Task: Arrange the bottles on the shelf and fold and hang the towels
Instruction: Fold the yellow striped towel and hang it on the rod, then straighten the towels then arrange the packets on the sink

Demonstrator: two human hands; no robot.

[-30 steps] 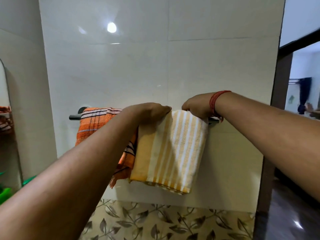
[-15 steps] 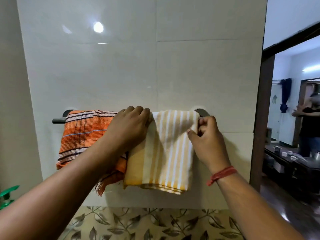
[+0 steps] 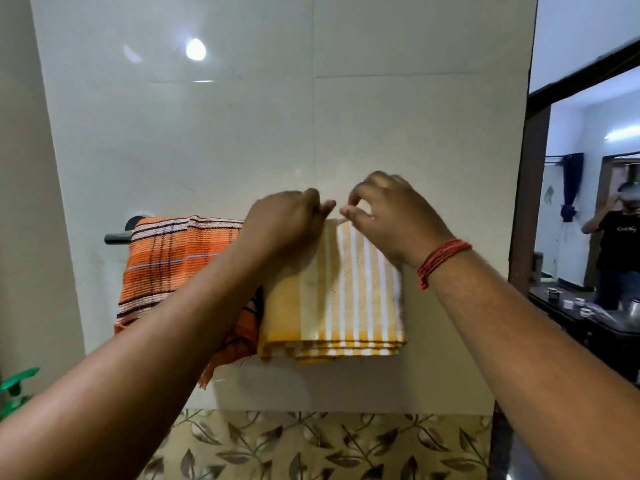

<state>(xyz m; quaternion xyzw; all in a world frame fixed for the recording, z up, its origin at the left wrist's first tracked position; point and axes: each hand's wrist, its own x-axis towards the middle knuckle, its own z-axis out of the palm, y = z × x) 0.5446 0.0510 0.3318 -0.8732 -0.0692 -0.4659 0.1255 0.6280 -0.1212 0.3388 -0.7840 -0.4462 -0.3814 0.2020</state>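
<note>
White tiled wall (image 3: 242,133), dark bar (image 3: 116,237) across it. Orange towel (image 3: 173,265) draped left, folded yellow towel (image 3: 346,296) hung beside it, touching. Left hand (image 3: 282,225) and right hand (image 3: 388,216) curled at yellow's top fold; actual pinch impossible to tell. Hanging seemingly near done; bottles, shelf unseen.

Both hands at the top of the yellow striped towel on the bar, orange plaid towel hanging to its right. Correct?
Not quite. In the head view the orange plaid towel hangs left of the yellow striped towel, not right. Both hands, left and right, are at its top on the bar.
</note>
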